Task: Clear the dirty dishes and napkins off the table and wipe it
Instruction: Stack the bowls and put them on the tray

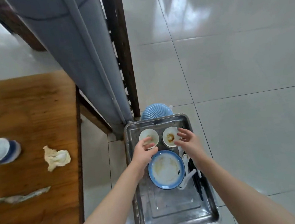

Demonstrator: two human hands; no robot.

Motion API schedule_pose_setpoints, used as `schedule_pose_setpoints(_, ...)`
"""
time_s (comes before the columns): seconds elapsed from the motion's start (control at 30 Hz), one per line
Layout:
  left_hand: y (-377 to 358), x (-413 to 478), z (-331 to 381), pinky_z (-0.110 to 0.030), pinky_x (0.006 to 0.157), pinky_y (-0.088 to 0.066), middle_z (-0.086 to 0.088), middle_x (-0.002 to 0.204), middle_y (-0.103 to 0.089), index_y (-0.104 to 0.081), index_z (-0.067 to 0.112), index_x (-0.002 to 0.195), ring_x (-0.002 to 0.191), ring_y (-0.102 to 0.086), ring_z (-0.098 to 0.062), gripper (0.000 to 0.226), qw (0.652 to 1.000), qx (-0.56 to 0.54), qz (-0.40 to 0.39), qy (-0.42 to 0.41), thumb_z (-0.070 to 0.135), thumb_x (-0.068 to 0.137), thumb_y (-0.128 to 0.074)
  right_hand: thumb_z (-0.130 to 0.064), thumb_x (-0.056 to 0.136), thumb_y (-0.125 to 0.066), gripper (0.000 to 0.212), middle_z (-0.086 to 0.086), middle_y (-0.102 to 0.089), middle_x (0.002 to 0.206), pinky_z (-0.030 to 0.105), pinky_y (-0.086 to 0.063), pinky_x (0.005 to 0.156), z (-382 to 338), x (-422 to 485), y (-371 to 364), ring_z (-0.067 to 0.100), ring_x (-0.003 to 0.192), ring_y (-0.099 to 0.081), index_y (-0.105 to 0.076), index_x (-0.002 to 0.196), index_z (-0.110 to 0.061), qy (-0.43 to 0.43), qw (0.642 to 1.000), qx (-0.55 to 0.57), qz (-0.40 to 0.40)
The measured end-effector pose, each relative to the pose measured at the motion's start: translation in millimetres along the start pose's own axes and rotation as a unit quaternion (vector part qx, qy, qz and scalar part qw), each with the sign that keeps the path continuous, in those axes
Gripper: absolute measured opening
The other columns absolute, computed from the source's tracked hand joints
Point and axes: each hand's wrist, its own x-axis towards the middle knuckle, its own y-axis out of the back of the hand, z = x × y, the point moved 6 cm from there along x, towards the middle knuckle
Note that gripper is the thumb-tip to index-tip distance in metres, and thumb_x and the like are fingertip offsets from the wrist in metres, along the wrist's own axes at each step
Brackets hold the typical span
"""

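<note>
One saucer (149,134) pinched by left hand (144,147); right hand (187,138) fingers apart, empty. Blind release could knock it against plate (166,170), chipping.

**Head view (single wide-angle camera).** Worn on the person's head, the camera looks steeply down and slightly forward. Both bare forearms enter from the lower edge and converge toward mid-frame. A metal tray (173,215) lies nearest, just below and right of centre. Over its far half, at arm's length, the left grip (143,151) pinches the near rim of a small dish (148,136), and the right grip (188,140) is spread beside it. The wooden counter (23,107) fills the left margin and is cropped by the frame edge. Tiled floor (240,82) occupies the right half. Straight edges bow toward the borders.
</note>
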Motion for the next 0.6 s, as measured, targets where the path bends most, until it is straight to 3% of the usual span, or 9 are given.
schedule_pose_setpoints(0.13, 40.5, -43.4, 17.2, -0.026, 0.067, -0.044, 0.004, 0.113, -0.063, -0.049, 0.026, 0.126, 0.105, -0.058, -0.013, 0.043, 0.999, -0.006, 0.019, -0.03, 0.01, 0.09, -0.065, 0.002, 0.083, -0.066, 0.05, 0.005, -0.058, 0.118, 0.017, -0.05, 0.075, -34.1, -51.5, -32.4, 0.014, 0.103, -0.059, -0.055, 0.127, -0.018, 0.037, 0.999, 0.007, -0.011)
schedule_pose_setpoints(0.2, 64.4, -67.1, 24.1, -0.027, 0.069, -0.045, 0.003, 0.113, -0.063, -0.049, 0.025, 0.128, 0.105, -0.058, -0.012, 0.044, 0.998, -0.006, 0.026, -0.05, 0.01, 0.09, -0.065, 0.002, 0.084, -0.065, 0.046, 0.003, -0.059, 0.117, 0.017, -0.05, 0.075, -47.9, -77.3, -51.0, 0.011, 0.101, -0.059, -0.056, 0.121, -0.024, 0.051, 0.998, 0.012, -0.022)
schedule_pose_setpoints(0.4, 149.0, -136.1, 26.6, -0.021, 0.066, -0.045, 0.009, 0.108, -0.062, -0.048, 0.026, 0.131, 0.097, -0.058, -0.003, 0.047, 0.994, 0.0, 0.028, -0.103, 0.008, 0.09, -0.064, 0.002, 0.086, -0.064, 0.047, 0.004, -0.06, 0.121, 0.019, -0.048, 0.076, -78.8, -152.5, -108.7, 0.019, 0.109, -0.059, -0.055, 0.127, -0.019, 0.075, 0.997, -0.008, -0.02)
schedule_pose_setpoints(0.6, 230.3, -190.3, 10.8, -0.039, 0.09, -0.048, -0.002, 0.121, -0.062, -0.05, 0.024, 0.13, 0.111, -0.058, -0.021, 0.046, 0.992, -0.018, 0.04, -0.121, 0.009, 0.089, -0.066, 0.0, 0.085, -0.066, 0.05, 0.004, -0.061, 0.119, 0.023, -0.049, 0.083, -95.6, -222.8, -173.4, 0.018, 0.105, -0.06, -0.054, 0.131, -0.018, 0.123, 0.992, -0.027, -0.024)
